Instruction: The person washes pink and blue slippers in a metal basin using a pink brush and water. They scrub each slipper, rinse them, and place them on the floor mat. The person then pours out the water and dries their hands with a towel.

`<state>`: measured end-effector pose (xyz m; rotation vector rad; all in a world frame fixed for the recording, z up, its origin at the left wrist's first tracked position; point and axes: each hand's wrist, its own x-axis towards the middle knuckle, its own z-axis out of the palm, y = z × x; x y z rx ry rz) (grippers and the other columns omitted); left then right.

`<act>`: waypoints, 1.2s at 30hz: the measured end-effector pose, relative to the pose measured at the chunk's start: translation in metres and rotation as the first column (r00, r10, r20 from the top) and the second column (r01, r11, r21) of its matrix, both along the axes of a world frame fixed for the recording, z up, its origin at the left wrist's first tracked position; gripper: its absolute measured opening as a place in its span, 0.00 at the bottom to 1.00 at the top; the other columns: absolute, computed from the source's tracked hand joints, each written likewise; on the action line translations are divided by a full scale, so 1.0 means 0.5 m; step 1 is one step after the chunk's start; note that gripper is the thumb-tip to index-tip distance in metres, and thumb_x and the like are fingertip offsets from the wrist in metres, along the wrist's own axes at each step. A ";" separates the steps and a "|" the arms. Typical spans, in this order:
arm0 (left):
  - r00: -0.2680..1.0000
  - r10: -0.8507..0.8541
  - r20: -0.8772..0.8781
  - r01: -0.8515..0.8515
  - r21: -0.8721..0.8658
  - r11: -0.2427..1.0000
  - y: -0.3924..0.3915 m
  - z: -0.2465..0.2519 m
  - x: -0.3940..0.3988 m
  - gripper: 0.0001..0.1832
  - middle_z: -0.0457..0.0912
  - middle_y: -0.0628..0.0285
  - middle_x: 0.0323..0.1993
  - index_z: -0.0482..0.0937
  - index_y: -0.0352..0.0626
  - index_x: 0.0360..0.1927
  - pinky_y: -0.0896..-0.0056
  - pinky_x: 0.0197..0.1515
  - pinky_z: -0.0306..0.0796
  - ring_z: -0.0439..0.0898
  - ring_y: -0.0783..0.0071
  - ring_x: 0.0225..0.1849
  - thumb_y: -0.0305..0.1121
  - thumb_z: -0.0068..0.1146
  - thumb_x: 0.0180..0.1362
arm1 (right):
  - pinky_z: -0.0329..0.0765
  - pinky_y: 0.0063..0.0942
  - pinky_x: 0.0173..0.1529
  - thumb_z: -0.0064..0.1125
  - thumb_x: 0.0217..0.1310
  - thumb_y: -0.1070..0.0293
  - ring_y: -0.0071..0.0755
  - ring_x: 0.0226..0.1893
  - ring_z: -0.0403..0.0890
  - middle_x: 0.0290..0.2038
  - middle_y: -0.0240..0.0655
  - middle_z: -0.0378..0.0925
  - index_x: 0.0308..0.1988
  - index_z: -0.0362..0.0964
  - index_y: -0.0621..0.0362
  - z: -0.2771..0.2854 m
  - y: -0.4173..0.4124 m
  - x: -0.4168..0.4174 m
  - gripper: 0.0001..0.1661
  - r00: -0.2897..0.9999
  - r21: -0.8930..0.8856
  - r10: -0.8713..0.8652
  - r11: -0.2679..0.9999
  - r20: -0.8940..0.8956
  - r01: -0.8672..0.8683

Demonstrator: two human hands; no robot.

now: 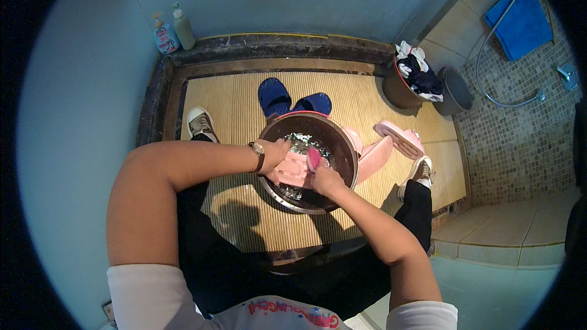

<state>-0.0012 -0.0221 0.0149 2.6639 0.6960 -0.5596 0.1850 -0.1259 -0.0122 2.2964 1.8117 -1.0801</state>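
Note:
A dark round bucket (337, 146) with water in it stands on the ribbed floor in front of me. Over the water, my left hand (275, 158) grips a pink slipper (293, 169) by its left side. My right hand (326, 178) is shut on a brush with a pink top (314, 158), which rests at the slipper's right part. The brush's bristles are hard to make out. Right beside the bucket lie more pink slippers (376, 158), one of them tilted (400, 140). Dark blue slippers (274, 96) sit just behind the bucket.
A bucket heaped with clothes (419, 71) stands at the back right, next to a dark grey bucket (454, 91). Two pump bottles (183, 27) stand on the back-left ledge (275, 48). A shower hose (479, 62) and a blue towel (520, 20) hang at the right wall.

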 end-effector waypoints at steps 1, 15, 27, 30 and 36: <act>1.000 -0.024 0.001 0.024 0.012 1.000 -0.004 -0.003 0.000 0.66 0.68 0.42 0.51 0.51 0.25 0.62 0.60 0.44 0.74 0.77 0.50 0.46 0.59 0.74 0.26 | 0.70 0.42 0.55 0.48 0.58 0.56 0.59 0.50 0.74 0.51 0.64 0.68 0.62 0.45 0.72 -0.002 0.001 0.003 0.42 0.999 -0.035 0.023 0.999 -0.035 -0.024; 0.991 -0.129 -0.024 0.130 0.070 0.989 -0.004 0.000 -0.002 0.50 0.68 0.45 0.44 0.69 0.28 0.44 0.57 0.38 0.75 0.78 0.50 0.38 0.64 0.70 0.28 | 0.69 0.42 0.57 0.49 0.55 0.55 0.56 0.53 0.73 0.54 0.60 0.67 0.64 0.43 0.70 0.021 0.008 -0.005 0.45 0.997 -0.147 -0.067 0.986 0.046 0.073; 0.995 -0.098 0.008 0.097 0.081 0.992 -0.002 -0.019 -0.009 0.49 0.73 0.45 0.39 0.69 0.29 0.42 0.58 0.37 0.75 0.78 0.51 0.36 0.65 0.68 0.29 | 0.78 0.38 0.24 0.47 0.56 0.61 0.49 0.19 0.79 0.30 0.58 0.77 0.61 0.18 0.79 -0.026 -0.016 -0.032 0.54 0.968 -0.092 -0.126 0.990 -0.217 0.109; 0.995 -0.102 -0.007 0.102 0.083 0.991 -0.002 -0.021 -0.008 0.49 0.73 0.45 0.40 0.69 0.29 0.43 0.59 0.38 0.75 0.78 0.51 0.37 0.66 0.68 0.30 | 0.74 0.35 0.13 0.47 0.56 0.63 0.44 0.12 0.76 0.25 0.54 0.76 0.60 0.15 0.80 -0.010 -0.019 -0.040 0.54 0.923 -0.207 -0.233 0.963 -0.306 0.174; 0.994 -0.106 -0.003 0.106 0.086 0.991 -0.002 -0.018 -0.008 0.49 0.74 0.45 0.39 0.68 0.29 0.43 0.59 0.38 0.75 0.78 0.51 0.38 0.66 0.67 0.31 | 0.74 0.31 0.11 0.54 0.57 0.60 0.38 0.10 0.75 0.22 0.51 0.75 0.60 0.18 0.80 -0.004 -0.009 -0.027 0.57 0.913 -0.298 -0.277 0.936 -0.301 0.186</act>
